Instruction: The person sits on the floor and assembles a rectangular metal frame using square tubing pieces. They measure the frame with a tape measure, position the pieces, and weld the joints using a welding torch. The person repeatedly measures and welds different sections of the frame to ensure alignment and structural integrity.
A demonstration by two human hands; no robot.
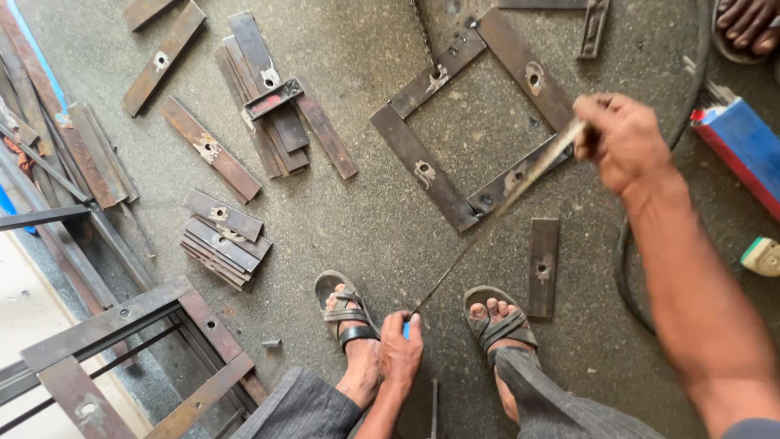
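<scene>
My left hand [401,348] is low between my sandalled feet, pinching the near end of a thin metal strip [487,223] together with a small blue object. My right hand [621,140] is raised at the upper right, gripping the far end of that same strip, which is blurred there. The strip runs diagonally over a square frame of flat steel bars [422,167] lying on the concrete floor. A short loose bar [543,267] lies beside my right foot.
Stacks of flat steel bars [223,237] and scattered bars [268,106] lie to the left. A welded metal frame [130,358] stands at the lower left. A blue and red box [743,146] sits at the right, and another person's foot [743,24] shows at the top right. A dark cable [624,272] curves across the floor.
</scene>
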